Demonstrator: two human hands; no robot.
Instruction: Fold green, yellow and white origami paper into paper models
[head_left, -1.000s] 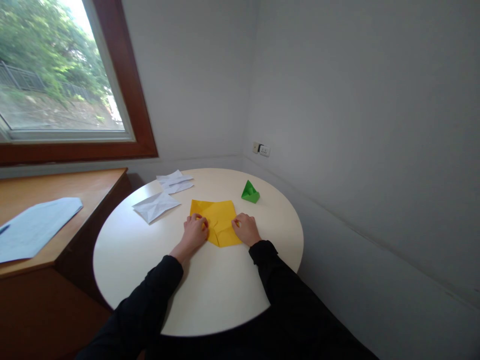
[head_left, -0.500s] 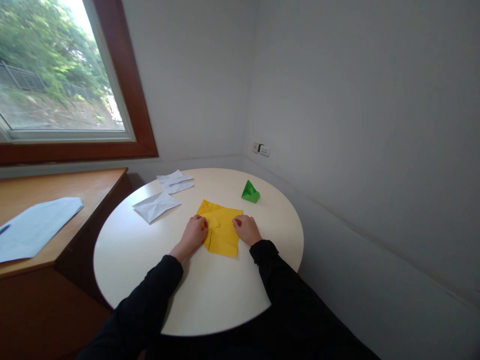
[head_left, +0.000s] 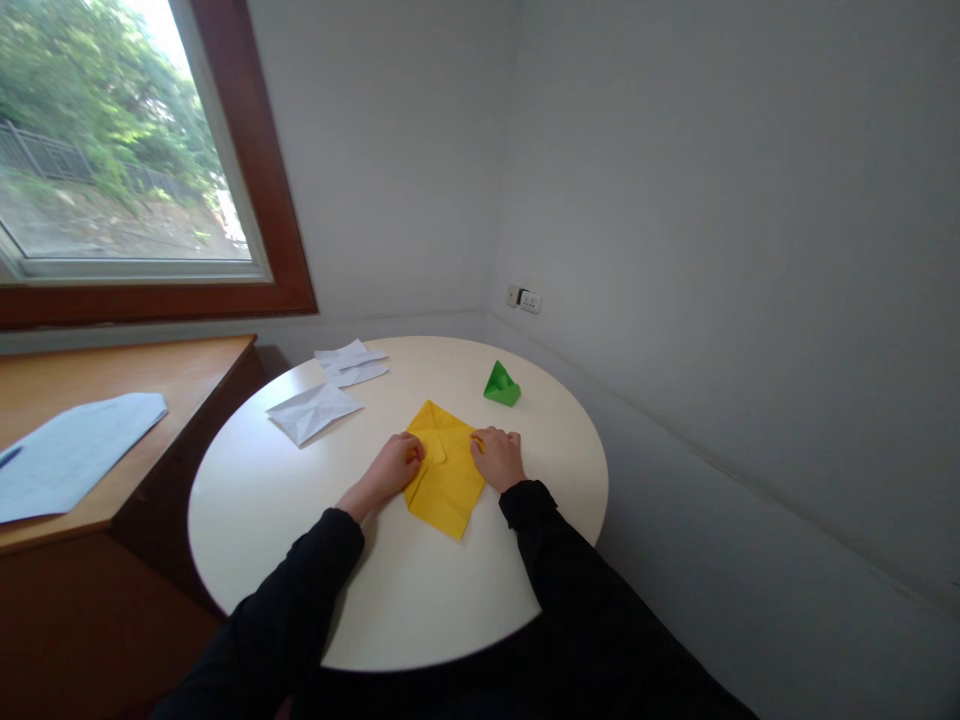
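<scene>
A yellow sheet of paper [head_left: 448, 490] lies on the round white table in front of me, turned at an angle. Creases and a folded-in flap show on its left side. My left hand [head_left: 397, 466] is closed at the paper's left edge, thumb and fingers pinching it. At the right corner my right hand [head_left: 498, 456] has its fingers curled over the edge, gripping it. Behind the right hand stands a small folded green paper piece [head_left: 502, 385], touched by neither hand.
Two creased white papers, a nearer one [head_left: 314, 412] and a farther one [head_left: 351, 363], lie at the table's [head_left: 255, 520] back left. A wooden desk [head_left: 187, 370] at left carries a pale sheet [head_left: 90, 450] and a pen [head_left: 10, 456]. Walls meet behind, with a socket [head_left: 530, 301].
The yellow paper has rotated clockwise, its back-left corner moving right and its front corner swinging nearer me. Both hands have shifted slightly right along with it.
</scene>
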